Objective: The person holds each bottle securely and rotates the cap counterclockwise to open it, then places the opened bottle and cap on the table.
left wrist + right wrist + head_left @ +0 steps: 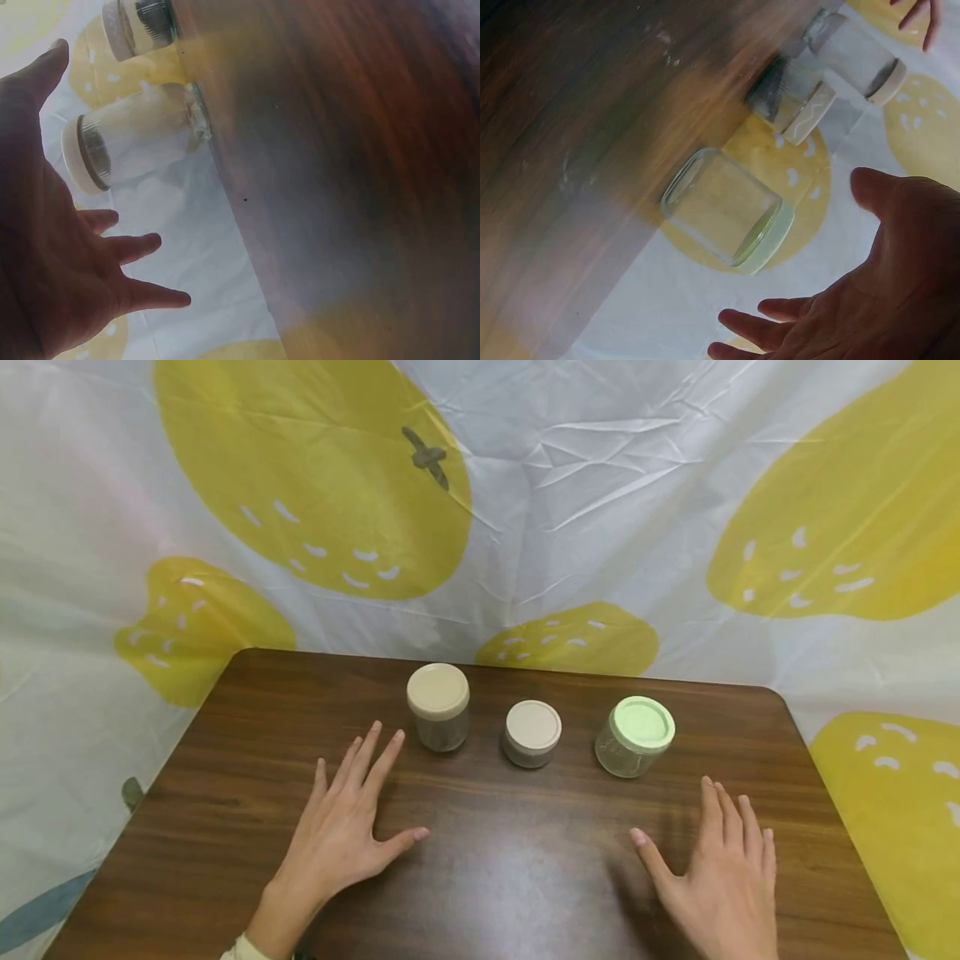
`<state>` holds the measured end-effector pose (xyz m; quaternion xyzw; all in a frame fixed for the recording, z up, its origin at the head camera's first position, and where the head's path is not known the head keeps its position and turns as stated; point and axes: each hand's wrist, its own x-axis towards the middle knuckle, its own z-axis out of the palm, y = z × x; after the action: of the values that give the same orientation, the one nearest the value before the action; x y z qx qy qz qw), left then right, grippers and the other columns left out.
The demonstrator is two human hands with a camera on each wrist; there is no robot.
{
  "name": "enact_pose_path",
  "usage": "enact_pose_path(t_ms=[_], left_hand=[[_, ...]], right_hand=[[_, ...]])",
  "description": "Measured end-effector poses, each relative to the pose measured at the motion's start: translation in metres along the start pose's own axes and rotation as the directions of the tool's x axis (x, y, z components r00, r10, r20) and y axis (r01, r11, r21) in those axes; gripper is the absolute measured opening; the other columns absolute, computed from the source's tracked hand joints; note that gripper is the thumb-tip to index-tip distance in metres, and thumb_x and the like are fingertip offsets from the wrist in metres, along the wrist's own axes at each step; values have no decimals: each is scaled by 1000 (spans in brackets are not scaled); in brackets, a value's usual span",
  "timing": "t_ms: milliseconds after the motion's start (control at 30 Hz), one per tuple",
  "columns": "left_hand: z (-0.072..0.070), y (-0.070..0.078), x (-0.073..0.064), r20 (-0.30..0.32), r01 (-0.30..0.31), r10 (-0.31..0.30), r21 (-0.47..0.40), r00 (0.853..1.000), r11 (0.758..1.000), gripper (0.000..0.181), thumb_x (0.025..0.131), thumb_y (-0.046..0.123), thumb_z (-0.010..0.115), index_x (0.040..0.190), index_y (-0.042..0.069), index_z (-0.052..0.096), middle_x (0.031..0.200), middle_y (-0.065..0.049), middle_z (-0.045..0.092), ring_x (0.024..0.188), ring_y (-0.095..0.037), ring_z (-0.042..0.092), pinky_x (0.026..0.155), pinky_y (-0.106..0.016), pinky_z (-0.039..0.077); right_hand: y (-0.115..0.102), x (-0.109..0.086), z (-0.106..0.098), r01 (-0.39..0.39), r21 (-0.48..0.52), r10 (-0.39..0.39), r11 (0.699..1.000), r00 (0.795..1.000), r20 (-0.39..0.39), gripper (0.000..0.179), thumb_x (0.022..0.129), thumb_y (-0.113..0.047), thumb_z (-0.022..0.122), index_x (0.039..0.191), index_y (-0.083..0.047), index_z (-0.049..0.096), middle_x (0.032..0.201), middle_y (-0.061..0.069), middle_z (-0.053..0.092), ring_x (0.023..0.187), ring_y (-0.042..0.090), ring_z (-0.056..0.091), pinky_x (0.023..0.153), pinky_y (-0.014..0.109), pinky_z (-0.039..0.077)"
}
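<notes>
Three lidded clear jars stand in a row toward the back of the table. On the left is a tall jar with a beige lid [438, 706], in the middle a short jar with a pale lid [532, 733], and on the right a jar with a light green lid [635, 737]. My left hand [341, 835], fingers spread and holding nothing, is in front and to the left of the tall jar. To the front right of the green-lidded jar [727, 214] is my right hand [723, 881], its thumb held apart from straight fingers, nothing in it.
The dark wooden table [517, 877] has rounded back corners. Right behind it and along its sides hangs a white cloth [600, 460] printed with large yellow fruit.
</notes>
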<state>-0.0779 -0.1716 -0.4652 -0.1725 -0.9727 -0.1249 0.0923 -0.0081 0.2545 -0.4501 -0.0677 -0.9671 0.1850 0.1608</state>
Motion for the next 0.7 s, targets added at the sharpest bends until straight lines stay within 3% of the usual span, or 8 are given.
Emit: enact_pose_path(t_ms=[100,200,300,333,500,700], left_hand=[[0,3,1,-46,-13,11,-36,999,999,122,80,75,76,171,35,4,180,-3,3,155,-42,39,114,-73,41],[0,9,2,-110,-19,10,-85,994,996,119,82,64,81,171,32,8,180,-7,7,139,-43,58,91,-56,61],[2,16,2,-165,-25,4,-126,986,992,116,84,57,83,171,31,11,179,-9,13,122,-43,69,66,-43,61],[2,18,2,-180,-30,5,-137,984,990,116,84,56,84,171,30,12,179,-10,14,118,-42,70,63,-40,59],[0,28,6,-239,-86,40,-186,970,979,111,84,52,84,170,27,19,178,-8,17,128,-40,67,72,-46,62],[-5,43,9,-229,-130,47,-360,972,924,111,84,54,85,170,24,21,176,-4,28,148,-32,52,98,-51,60]], right_hand=[[-1,0,2,33,24,-32,999,999,-41,103,88,-54,78,163,-2,31,157,31,46,146,55,36,120,74,24],[-4,0,3,61,61,-56,996,996,-71,100,87,-46,81,161,1,34,152,34,48,143,56,40,117,71,29],[-7,-3,5,77,102,-68,992,994,-87,96,85,-39,83,159,1,37,148,35,50,140,56,42,115,70,33],[-8,-4,5,82,116,-71,990,993,-91,94,84,-37,84,158,0,39,148,35,50,139,56,43,113,69,34],[-15,-3,7,118,159,-103,980,990,-101,91,79,-29,89,156,-5,47,146,33,55,139,52,47,109,67,40],[-23,2,11,157,175,-145,972,986,-79,95,78,-23,91,159,-7,43,144,25,59,134,48,53,104,63,43]])
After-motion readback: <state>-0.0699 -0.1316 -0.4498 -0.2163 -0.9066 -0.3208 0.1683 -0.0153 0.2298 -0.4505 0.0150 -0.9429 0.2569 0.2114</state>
